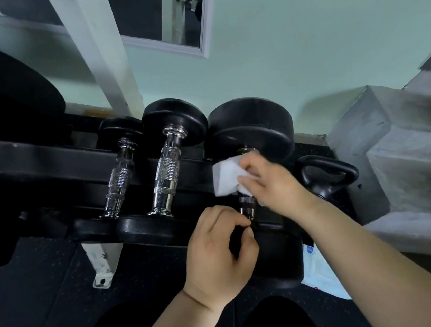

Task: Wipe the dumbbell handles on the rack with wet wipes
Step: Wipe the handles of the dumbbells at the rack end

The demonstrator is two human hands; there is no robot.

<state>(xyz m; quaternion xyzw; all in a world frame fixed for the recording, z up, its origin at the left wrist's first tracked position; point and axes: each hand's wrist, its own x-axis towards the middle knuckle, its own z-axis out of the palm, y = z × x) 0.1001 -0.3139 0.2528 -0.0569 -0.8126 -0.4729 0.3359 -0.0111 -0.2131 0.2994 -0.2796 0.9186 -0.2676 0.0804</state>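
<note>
Three black dumbbells lie side by side on a black rack [47,161]. The largest dumbbell [253,124] is on the right. My right hand [273,183] grips a white wet wipe [225,178] wrapped around its chrome handle [247,208], most of which is hidden by the wipe and hand. My left hand [218,249] is below, fingers curled at the near end of that handle, against the near head; what it holds cannot be told. The middle dumbbell's handle [167,171] and the small left dumbbell's handle [120,178] are bare.
A black kettlebell [327,174] stands on the floor right of the rack. A wipes packet [320,272] lies on the dark floor under my right forearm. Grey concrete steps [409,154] rise at right. A white rack post [100,55] and a large weight plate [4,88] are at left.
</note>
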